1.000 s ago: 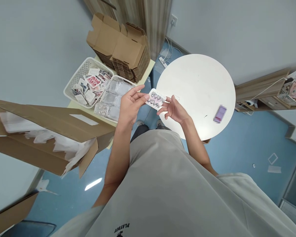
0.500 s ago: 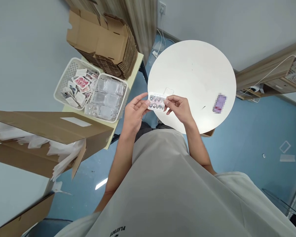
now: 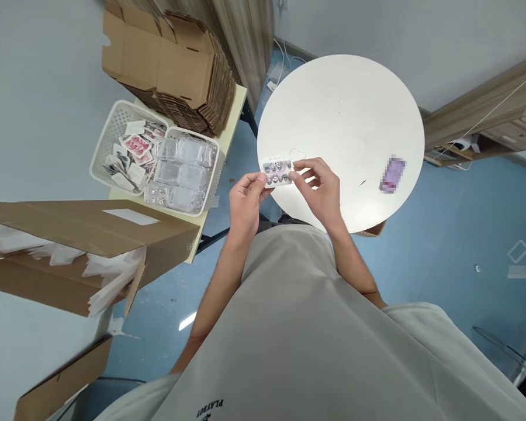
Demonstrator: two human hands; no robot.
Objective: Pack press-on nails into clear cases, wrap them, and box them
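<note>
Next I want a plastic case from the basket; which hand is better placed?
Probably the left hand: it is nearer the basket of plastic cases, while the right hand is over the round table. The left pinches the card, so the right should hold it first.

The left hand (image 3: 245,202) pinches beside the round worktop's (image 3: 355,111) left rim; the right hand (image 3: 322,190), fingers bent, hovers above it.

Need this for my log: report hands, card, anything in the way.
Left hand pinching studded card, right hand at its opposite end. Studded face visible. Nothing seen blocking the card.
</note>
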